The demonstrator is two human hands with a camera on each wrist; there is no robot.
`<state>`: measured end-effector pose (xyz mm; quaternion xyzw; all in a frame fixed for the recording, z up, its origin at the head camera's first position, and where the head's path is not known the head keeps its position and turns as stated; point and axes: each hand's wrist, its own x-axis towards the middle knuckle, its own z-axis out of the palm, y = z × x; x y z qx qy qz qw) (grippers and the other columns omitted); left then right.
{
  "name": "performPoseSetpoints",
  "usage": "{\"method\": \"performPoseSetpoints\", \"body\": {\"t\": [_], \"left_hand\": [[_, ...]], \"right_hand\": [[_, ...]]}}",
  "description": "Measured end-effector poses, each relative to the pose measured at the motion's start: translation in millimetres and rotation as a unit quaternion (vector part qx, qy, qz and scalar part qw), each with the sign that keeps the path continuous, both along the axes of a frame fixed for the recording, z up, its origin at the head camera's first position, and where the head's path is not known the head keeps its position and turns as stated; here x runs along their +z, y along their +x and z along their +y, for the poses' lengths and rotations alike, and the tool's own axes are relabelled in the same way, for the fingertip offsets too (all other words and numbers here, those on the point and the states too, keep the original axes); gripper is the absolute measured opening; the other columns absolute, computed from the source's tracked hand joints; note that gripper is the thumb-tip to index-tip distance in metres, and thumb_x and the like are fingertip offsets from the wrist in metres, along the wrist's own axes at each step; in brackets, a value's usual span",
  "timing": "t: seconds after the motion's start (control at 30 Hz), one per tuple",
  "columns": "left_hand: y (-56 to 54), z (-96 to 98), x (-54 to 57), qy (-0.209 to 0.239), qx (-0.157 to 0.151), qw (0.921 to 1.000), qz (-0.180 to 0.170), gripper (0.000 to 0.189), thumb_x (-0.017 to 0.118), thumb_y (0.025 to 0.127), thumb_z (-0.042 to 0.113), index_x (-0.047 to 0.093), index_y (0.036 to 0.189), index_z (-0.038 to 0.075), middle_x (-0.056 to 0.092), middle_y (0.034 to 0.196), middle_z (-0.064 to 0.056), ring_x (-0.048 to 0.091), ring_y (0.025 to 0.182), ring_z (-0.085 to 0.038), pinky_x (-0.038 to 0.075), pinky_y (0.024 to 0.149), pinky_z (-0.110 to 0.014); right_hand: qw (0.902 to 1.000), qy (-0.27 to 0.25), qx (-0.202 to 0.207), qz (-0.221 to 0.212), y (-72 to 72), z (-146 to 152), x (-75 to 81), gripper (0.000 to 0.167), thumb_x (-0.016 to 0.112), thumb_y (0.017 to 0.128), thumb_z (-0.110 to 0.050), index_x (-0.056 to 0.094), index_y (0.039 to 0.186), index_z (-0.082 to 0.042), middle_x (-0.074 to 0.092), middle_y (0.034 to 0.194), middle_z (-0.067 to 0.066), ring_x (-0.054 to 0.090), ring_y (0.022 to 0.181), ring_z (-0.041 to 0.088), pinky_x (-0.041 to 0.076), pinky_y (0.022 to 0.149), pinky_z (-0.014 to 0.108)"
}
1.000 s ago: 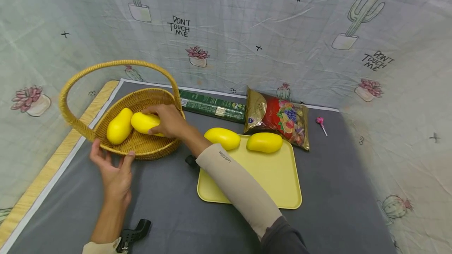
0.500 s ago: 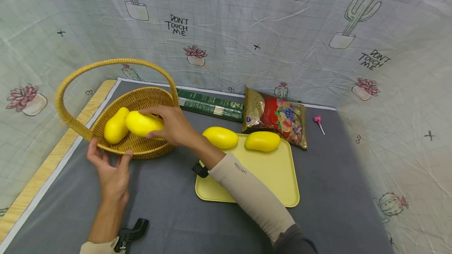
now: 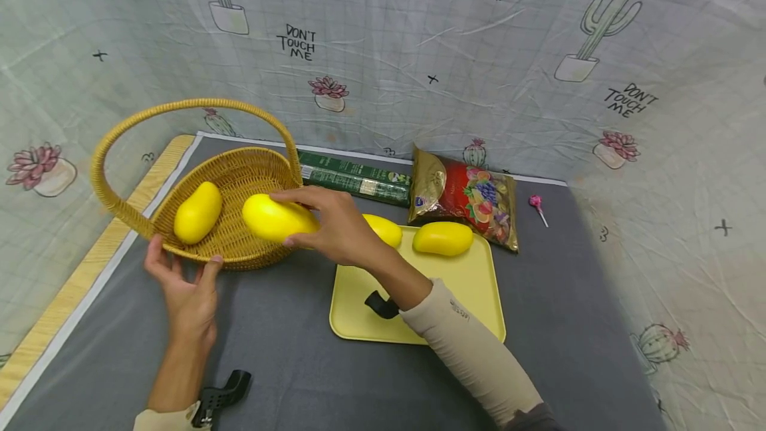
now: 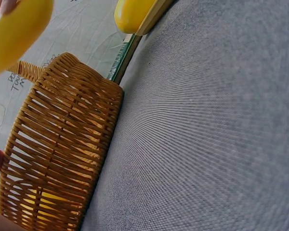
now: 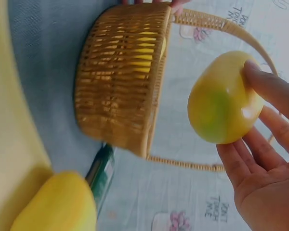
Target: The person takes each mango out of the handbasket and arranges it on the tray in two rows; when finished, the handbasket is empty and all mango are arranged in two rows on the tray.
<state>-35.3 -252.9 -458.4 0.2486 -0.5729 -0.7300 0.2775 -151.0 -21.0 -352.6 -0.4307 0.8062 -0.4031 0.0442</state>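
My right hand (image 3: 338, 226) holds a yellow mango (image 3: 275, 219) between thumb and fingers, raised beside the right side of the wicker basket (image 3: 251, 163). The right wrist view shows a greenish patch on this mango (image 5: 216, 103), which is apart from the basket. Another mango (image 3: 198, 213) lies in the basket's left part. At the basket's near rim, my left hand (image 3: 190, 308) grips with fingers and thumb spread along it. On the yellow tray (image 3: 443, 294), two mangoes lie at the back: one (image 3: 444, 239) in full sight, the other (image 3: 385, 229) partly behind my right hand.
A long green package (image 3: 353, 177) lies behind the tray, right of the basket. Next to it rests a gold and red bag (image 3: 463, 195) with fruit printed on it. A pink lollipop (image 3: 536, 203) lies farther right. A printed cloth (image 3: 383, 38) hangs behind the grey-covered table.
My right hand has lifted the mango out of the basket and moved right with it, past the basket's right rim. The left hand stays at the near rim.
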Motion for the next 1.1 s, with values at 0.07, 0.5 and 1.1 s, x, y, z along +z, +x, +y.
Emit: {"method": "performPoseSetpoints", "body": {"t": [0.07,0.5,1.1], "left_hand": [[0.2,-0.4,0.3,0.000,0.000,1.0000,0.000,0.097,0.065,0.097,-0.012,0.011,0.162,0.035,-0.004,0.177,0.007,0.004,0.164,-0.012,0.019,0.130,-0.039],[0.0,-1.1,-0.3,0.007,0.001,0.9999,0.009,0.097,0.065,0.096,-0.012,0.012,0.162,0.035,-0.003,0.177,0.005,0.006,0.163,-0.012,0.019,0.130,-0.040],[-0.7,-0.8,-1.2,0.008,-0.002,0.9998,0.018,0.097,0.064,0.096,-0.014,0.012,0.162,0.034,-0.004,0.176,0.004,0.007,0.163,-0.012,0.018,0.131,-0.042]], "right_hand": [[1.0000,-0.001,-0.002,-0.006,1.7,11.3,-1.7,0.070,0.091,0.085,-0.022,0.063,0.149,-0.022,0.063,0.152,-0.002,0.060,0.138,0.014,0.052,0.110,0.032],[0.9975,0.009,-0.055,-0.043,11.7,76.0,-24.2,0.067,0.092,0.083,-0.018,0.067,0.145,-0.024,0.068,0.144,-0.005,0.064,0.134,0.017,0.053,0.110,0.037],[0.9913,0.094,-0.074,-0.054,18.1,115.1,-65.9,0.065,0.095,0.079,-0.020,0.071,0.139,-0.022,0.072,0.137,-0.005,0.066,0.125,0.020,0.053,0.109,0.044]]}}
